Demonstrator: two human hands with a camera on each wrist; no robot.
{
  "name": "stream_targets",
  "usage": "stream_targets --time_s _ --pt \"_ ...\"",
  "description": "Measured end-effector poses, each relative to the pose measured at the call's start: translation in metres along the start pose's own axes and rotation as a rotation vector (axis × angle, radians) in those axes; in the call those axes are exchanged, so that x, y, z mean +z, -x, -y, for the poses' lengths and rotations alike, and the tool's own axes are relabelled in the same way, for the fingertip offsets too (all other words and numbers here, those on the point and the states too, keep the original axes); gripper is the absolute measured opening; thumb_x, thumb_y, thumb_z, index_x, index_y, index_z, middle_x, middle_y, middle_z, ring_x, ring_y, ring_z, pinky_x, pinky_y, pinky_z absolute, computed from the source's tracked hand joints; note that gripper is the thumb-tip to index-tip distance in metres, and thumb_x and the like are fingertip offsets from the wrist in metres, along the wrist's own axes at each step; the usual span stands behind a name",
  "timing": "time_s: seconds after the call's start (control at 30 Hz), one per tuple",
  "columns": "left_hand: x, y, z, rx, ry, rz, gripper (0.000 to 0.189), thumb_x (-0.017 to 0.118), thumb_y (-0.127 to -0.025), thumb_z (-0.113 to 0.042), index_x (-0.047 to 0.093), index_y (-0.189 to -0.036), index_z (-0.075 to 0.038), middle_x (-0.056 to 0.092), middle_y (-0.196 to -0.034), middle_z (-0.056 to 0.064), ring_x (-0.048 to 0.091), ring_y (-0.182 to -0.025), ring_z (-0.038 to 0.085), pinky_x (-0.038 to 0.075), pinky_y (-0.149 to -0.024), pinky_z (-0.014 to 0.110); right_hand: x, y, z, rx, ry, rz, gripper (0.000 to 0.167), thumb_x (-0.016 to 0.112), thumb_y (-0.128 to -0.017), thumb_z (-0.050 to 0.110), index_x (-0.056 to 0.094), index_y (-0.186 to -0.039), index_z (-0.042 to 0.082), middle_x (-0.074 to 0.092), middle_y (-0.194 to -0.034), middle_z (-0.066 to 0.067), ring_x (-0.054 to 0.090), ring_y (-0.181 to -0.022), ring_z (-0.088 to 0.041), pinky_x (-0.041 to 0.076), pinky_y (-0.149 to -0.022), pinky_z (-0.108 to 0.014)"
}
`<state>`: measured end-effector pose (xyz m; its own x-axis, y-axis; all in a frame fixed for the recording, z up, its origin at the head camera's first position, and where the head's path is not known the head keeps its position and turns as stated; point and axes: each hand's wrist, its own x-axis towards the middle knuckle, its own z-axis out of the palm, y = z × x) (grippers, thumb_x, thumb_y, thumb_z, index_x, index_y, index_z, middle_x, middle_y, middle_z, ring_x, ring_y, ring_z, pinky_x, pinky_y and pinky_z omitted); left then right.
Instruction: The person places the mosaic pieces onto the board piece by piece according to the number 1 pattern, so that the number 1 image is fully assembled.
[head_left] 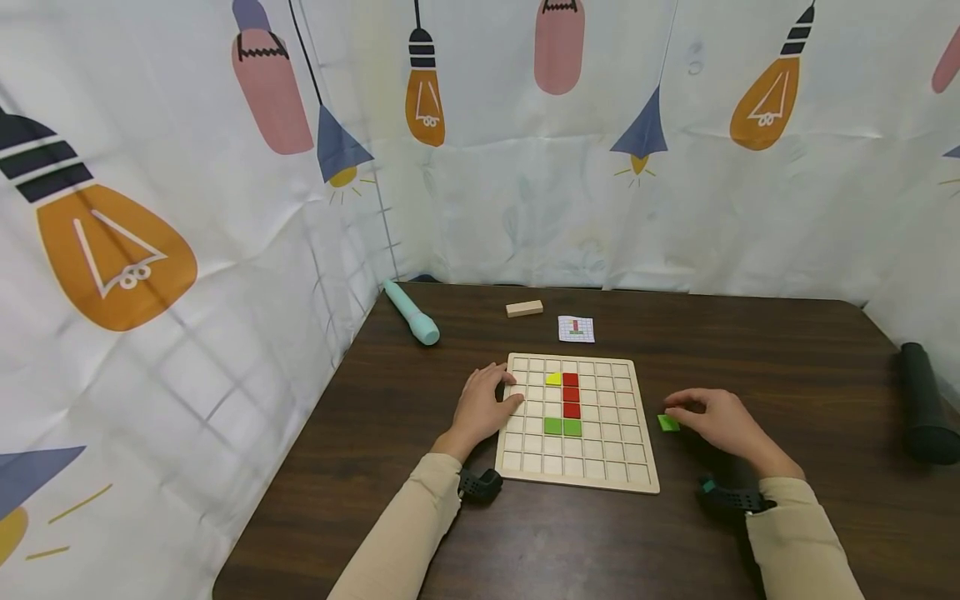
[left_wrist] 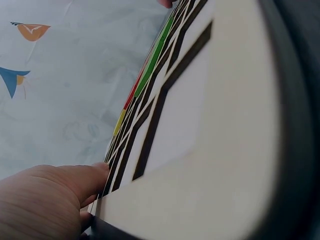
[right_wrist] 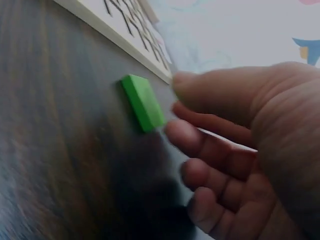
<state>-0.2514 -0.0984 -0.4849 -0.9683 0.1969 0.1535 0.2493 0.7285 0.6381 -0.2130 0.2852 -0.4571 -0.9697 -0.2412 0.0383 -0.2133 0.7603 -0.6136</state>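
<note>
A pale wooden grid board [head_left: 528,462] lies on the dark table, with three red tiles [head_left: 571,394] in a column. A yellow piece [head_left: 553,379] sits left of the top red tile, and two green tiles [head_left: 562,427] lie side by side below. At the board's left edge rests my left hand [head_left: 480,406], thumb and forefinger tips on the rim. Right of the board, my right hand [head_left: 716,419] is at a loose green tile [right_wrist: 142,102]. In the right wrist view its thumb and fingers are loosely bent beside that tile, not around it; contact is unclear.
Behind the board lie a small pattern card [head_left: 576,329] and a wooden block [head_left: 524,309]. A mint-coloured baton-like object [head_left: 412,313] lies at the back left. Near the right edge is a dark cylinder [head_left: 927,404]. A printed curtain [head_left: 525,208] hangs behind the table.
</note>
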Motion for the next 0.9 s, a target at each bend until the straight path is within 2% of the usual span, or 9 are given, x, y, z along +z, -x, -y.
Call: stream_targets --time_s 0.17,0.4,0.57,0.9 --pt "-0.0001 0.0008 0.0006 0.015 0.015 -0.002 0.024 0.067 -0.093 -0.032 0.063 -0.110 -0.016 0.047 -0.148 0.006 0.032 -0.143 0.025 0.015 -0.122 0.040 -0.0047 0.0037 0.0026 -0.009 -0.039 0.093 0.040 0.072 -0.090 0.033 0.069 -0.118 0.006 0.066 -0.099 -0.003 0.058 -0.079 -0.013 0.051 -0.063 -0.029" --pt "-0.0005 0.0012 0.0009 0.034 0.027 -0.012 0.024 0.068 -0.093 -0.031 0.064 -0.110 -0.015 0.048 -0.147 0.008 0.034 -0.143 0.027 0.017 -0.122 0.043 -0.0073 0.0035 0.0010 -0.068 -0.058 0.156 0.043 0.078 -0.083 0.028 0.067 -0.120 0.008 0.063 -0.102 -0.004 0.054 -0.080 -0.009 0.048 -0.063 -0.025" --pt "0.0000 0.0001 0.0010 0.022 0.018 -0.003 0.024 0.067 -0.093 -0.031 0.063 -0.111 -0.015 0.047 -0.148 0.007 0.033 -0.143 0.026 0.016 -0.122 0.042 -0.0062 0.0027 -0.0003 -0.049 -0.039 0.150 0.038 0.078 -0.084 0.023 0.067 -0.117 0.007 0.062 -0.097 -0.003 0.053 -0.078 -0.012 0.048 -0.062 -0.026" --pt "-0.0001 0.0006 0.0007 0.012 0.020 0.004 0.025 0.067 -0.093 -0.031 0.064 -0.111 -0.015 0.046 -0.148 0.006 0.032 -0.144 0.024 0.014 -0.122 0.040 -0.0007 0.0015 0.0002 -0.024 0.003 0.087 0.029 0.076 -0.086 0.022 0.071 -0.109 0.007 0.062 -0.093 -0.001 0.053 -0.077 -0.014 0.048 -0.061 -0.026"
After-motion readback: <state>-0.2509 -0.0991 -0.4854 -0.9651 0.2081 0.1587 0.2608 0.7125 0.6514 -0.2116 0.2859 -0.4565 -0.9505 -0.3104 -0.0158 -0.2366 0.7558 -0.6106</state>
